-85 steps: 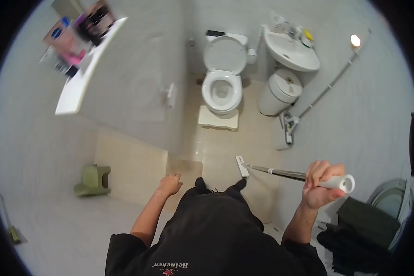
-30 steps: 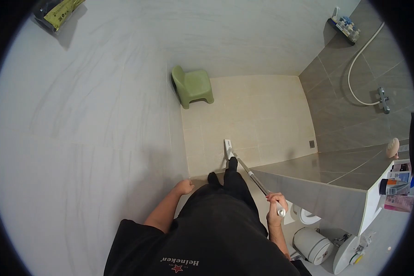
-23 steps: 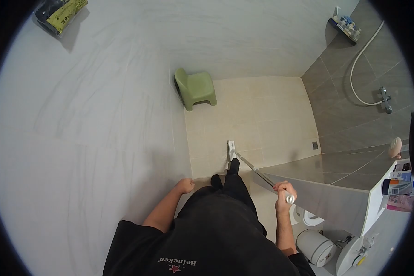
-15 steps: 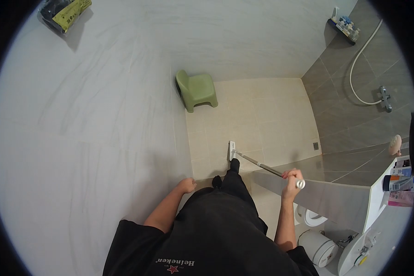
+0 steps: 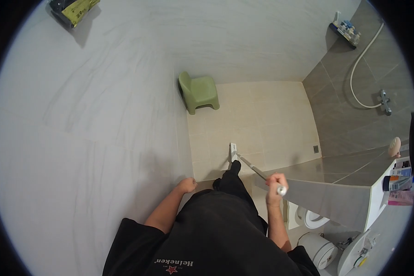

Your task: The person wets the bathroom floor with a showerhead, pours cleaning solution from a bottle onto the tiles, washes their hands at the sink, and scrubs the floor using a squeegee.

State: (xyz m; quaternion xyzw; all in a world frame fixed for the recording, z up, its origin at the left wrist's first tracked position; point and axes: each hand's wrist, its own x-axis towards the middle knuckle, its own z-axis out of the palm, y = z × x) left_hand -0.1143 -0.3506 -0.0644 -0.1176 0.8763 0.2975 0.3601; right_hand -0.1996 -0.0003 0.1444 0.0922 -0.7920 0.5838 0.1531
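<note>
My right hand [image 5: 275,186] is wrapped round the top of a metal pole, part of a long-handled floor cleaner [image 5: 253,169]. Its narrow white head [image 5: 233,149] lies on the beige tiles just ahead of my foot [image 5: 235,167]. Whether the underside carries bristles, cloth or rubber is hidden. Near the pale wall at the left, my left hand [image 5: 187,185] is curled closed with nothing visible in it.
A green plastic stool [image 5: 201,94] stands against the walls. To the right are a partition [image 5: 317,198], a toilet [image 5: 313,220], a white bin [image 5: 318,250] and a washbasin [image 5: 354,257]. A shower hose [image 5: 354,69] hangs on the grey wall, near a floor drain [image 5: 315,149].
My right hand has shifted left and slightly down, towards my body, bringing the pole's top with it. The white head has hardly moved in view. My left hand stays beside the wall.
</note>
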